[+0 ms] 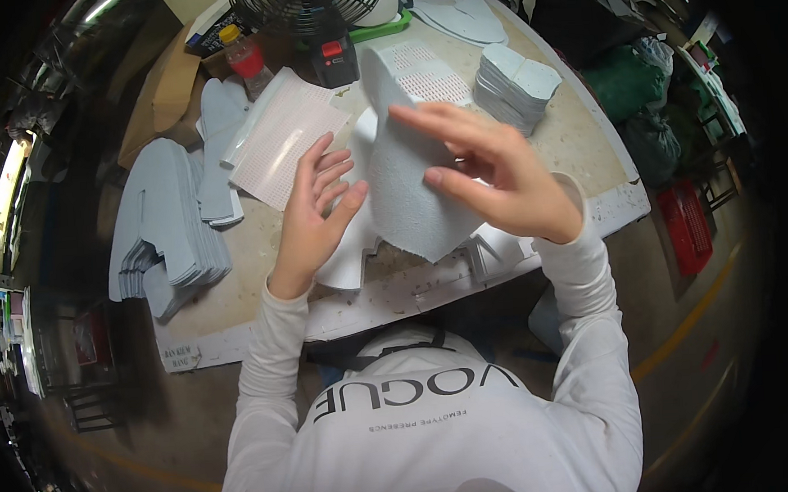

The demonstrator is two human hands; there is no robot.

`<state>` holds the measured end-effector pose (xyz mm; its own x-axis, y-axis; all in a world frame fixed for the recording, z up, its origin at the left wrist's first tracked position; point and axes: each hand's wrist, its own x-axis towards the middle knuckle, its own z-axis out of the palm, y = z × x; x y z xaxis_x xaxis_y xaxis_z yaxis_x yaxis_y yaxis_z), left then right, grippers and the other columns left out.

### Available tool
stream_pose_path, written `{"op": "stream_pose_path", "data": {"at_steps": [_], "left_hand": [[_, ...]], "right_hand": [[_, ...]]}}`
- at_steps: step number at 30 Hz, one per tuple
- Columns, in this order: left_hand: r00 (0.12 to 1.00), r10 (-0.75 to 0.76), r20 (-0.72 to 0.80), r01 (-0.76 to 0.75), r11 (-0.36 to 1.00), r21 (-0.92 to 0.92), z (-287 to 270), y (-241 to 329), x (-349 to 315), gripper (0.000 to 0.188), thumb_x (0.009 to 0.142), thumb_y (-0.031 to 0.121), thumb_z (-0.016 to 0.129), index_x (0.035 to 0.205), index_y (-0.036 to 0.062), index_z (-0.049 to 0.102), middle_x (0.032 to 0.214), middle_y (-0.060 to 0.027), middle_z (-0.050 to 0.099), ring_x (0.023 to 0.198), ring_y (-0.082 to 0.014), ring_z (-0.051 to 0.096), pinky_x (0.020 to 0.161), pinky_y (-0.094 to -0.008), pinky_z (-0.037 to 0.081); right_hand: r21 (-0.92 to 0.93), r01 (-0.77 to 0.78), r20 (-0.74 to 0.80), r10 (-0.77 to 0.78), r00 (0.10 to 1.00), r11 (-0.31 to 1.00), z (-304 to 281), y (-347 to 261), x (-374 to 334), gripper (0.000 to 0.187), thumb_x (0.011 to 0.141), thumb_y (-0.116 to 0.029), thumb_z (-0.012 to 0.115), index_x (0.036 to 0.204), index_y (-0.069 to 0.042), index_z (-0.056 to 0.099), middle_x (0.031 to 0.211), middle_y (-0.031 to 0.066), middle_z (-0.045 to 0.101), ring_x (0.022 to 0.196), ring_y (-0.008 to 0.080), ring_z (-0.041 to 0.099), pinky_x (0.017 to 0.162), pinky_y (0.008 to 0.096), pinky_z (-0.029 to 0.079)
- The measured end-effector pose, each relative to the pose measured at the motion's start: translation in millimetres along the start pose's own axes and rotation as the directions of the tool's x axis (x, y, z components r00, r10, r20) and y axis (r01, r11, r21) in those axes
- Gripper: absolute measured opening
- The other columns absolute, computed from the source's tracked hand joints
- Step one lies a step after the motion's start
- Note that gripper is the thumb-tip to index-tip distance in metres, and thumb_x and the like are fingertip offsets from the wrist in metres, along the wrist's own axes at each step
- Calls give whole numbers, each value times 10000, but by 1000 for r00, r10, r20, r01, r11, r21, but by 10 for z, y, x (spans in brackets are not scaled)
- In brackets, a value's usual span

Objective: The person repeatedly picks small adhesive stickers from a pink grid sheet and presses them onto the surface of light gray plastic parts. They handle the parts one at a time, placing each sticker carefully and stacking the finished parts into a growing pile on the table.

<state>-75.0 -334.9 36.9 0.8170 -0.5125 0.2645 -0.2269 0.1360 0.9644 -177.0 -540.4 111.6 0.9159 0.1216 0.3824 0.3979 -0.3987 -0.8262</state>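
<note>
A grey fabric piece [417, 204] stands curved and tilted above the table, its lower tip pointing towards me. My right hand [507, 176] has it at its right side, with the thumb and a long finger lying over its near face; the other fingers are partly hidden. To the left of the piece, my left hand [314, 219] is open, fingers loosely bent and holding nothing. White cut pieces [345, 260] lie beneath both hands. Behind the fabric is a white sheet with rows of reddish marks [434, 83].
Stacks of grey cut pieces stand at left [172, 223] and at right [515, 85]. A patterned sheet [288, 135] lies left of centre. Farther back are a bottle with a yellow cap [245, 57], a black fan [307, 3] and a cardboard box [163, 89]. A red crate [684, 226] stands on the floor.
</note>
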Motion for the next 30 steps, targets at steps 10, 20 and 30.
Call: {"op": "stream_pose_path", "data": {"at_steps": [10,20,30], "left_hand": [[892,-314,326,378,913,-153,-427,-151,-122,518,892,148,676,1330,-35,470,1158,-104,636,999,-132,613,861,-246,479],[956,-291,40,173,666,725,-432,-91,-392,415,846,183,692,1196,-24,605,846,-134,609,694,-201,582,663,-302,477],[934,-295,202,118,788,605,-565,-275,-516,550,1017,440,350,1250,-19,545,1044,-182,629,890,-289,615,791,-389,477]], "right_hand": [[244,25,-315,55,948,969,-245,330,-330,519,880,-29,613,1385,-29,493,1369,129,501,1137,153,562,976,261,445],[-3,-406,-343,380,859,914,19,1171,-723,489,852,-41,638,1333,-28,544,1192,64,551,899,128,542,833,240,454],[-344,-549,-337,446,830,762,433,479,-1068,816,750,-238,768,1442,-52,377,1373,341,401,1192,522,472,994,468,424]]}}
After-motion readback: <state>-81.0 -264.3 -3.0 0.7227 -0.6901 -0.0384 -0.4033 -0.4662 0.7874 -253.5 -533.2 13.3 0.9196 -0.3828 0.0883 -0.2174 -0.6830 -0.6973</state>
